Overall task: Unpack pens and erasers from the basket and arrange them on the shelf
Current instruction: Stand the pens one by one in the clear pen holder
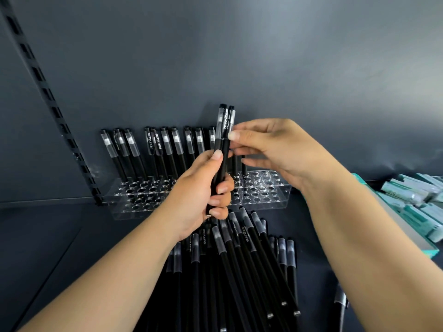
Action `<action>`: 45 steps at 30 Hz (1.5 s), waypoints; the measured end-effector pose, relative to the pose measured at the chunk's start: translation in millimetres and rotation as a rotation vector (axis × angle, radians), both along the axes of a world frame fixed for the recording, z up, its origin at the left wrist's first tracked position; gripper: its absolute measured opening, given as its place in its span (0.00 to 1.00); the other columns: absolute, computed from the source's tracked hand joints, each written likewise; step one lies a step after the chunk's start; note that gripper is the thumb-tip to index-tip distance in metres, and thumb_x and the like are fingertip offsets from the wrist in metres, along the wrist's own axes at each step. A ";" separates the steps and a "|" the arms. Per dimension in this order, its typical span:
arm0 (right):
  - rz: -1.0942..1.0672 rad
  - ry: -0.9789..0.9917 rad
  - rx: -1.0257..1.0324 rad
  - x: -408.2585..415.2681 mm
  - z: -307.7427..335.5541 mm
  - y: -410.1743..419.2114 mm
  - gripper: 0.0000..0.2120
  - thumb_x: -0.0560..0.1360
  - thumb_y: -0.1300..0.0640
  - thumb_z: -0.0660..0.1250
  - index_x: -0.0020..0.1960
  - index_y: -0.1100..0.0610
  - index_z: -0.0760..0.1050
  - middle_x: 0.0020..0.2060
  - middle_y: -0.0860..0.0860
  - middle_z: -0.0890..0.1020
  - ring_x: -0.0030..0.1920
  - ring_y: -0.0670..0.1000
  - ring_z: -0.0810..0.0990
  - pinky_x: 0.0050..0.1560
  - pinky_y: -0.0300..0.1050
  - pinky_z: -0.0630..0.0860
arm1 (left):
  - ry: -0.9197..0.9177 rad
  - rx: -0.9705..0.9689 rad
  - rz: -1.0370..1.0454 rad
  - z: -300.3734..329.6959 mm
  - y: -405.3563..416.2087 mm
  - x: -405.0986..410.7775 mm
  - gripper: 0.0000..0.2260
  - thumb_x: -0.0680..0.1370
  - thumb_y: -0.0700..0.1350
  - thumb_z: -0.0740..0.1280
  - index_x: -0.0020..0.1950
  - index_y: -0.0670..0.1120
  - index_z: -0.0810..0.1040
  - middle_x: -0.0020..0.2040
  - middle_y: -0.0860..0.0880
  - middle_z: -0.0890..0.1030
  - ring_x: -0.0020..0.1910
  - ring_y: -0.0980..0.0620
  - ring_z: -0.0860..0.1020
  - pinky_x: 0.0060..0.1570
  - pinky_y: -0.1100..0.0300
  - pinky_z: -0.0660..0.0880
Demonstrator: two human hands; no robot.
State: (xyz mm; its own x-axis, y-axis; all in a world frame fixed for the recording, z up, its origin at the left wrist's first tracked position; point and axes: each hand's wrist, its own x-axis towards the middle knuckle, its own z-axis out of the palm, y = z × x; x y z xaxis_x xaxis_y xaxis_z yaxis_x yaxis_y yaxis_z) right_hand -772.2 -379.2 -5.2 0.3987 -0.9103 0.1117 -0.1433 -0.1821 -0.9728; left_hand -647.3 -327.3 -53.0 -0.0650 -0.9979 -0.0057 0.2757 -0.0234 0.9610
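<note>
The person is standing close to the dark shelf (60, 236) and working through a supply of black pens. The left hand (203, 195) is wrapping its fingers round the lower barrels of a small bundle of pens (221, 144), holding them upright with the clear caps on top, likely so that one can be drawn off at a time. The right hand (271, 147) is reaching across and pinching the cap end of one pen in that bundle between thumb and forefinger, its other fingers loosely spread below; it seems to be separating a single pen for placing. Behind the hands, a clear acrylic holder (263, 192) with rows of round holes is sitting against the back wall, and a row of pens (153, 152) is already standing in its rear holes, caps up, leaning slightly, which keeps the front holes free for filling. A loose pile of pens (239, 259) is lying flat on the shelf in front of the holder, within easy reach. Teal packets (412, 200) are lying to the right; whether they hold erasers I cannot tell. No basket is in sight.
</note>
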 end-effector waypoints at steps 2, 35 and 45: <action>0.000 -0.020 -0.007 1.5 -1.3 0.1 0.04 0.71 0.56 0.69 0.38 0.50 0.78 0.29 0.44 0.82 0.37 0.41 0.79 0.48 0.39 0.77 | -0.051 -0.068 0.055 -0.5 0.0 -2.8 0.09 0.80 0.51 0.52 0.54 0.48 0.66 0.25 0.52 0.65 0.21 0.56 0.59 0.23 0.66 0.57; -0.560 0.212 -0.518 -21.3 -20.1 -37.6 0.07 0.75 0.57 0.65 0.51 0.58 0.77 0.40 0.48 0.78 0.46 0.52 0.80 0.51 0.39 0.72 | -0.344 -0.314 0.531 -25.7 -11.6 9.8 0.12 0.78 0.39 0.61 0.53 0.56 0.71 0.53 0.53 0.79 0.51 0.60 0.80 0.58 0.54 0.75; -0.407 0.458 -0.377 -14.8 -39.7 -40.0 0.10 0.73 0.53 0.69 0.50 0.57 0.79 0.41 0.50 0.82 0.42 0.47 0.78 0.39 0.37 0.71 | -0.394 -0.263 0.529 -22.0 -9.8 6.2 0.09 0.78 0.41 0.62 0.55 0.54 0.71 0.52 0.55 0.80 0.48 0.63 0.80 0.58 0.57 0.73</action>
State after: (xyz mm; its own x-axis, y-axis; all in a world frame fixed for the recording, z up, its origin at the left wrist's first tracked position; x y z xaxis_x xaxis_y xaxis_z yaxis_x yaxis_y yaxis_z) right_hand -787.0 -419.2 -44.9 0.1180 -0.9290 0.3507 -0.6500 -0.3393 -0.6800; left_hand -641.1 -337.1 -74.9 0.3863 -0.8663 0.3167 -0.1836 0.2643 0.9468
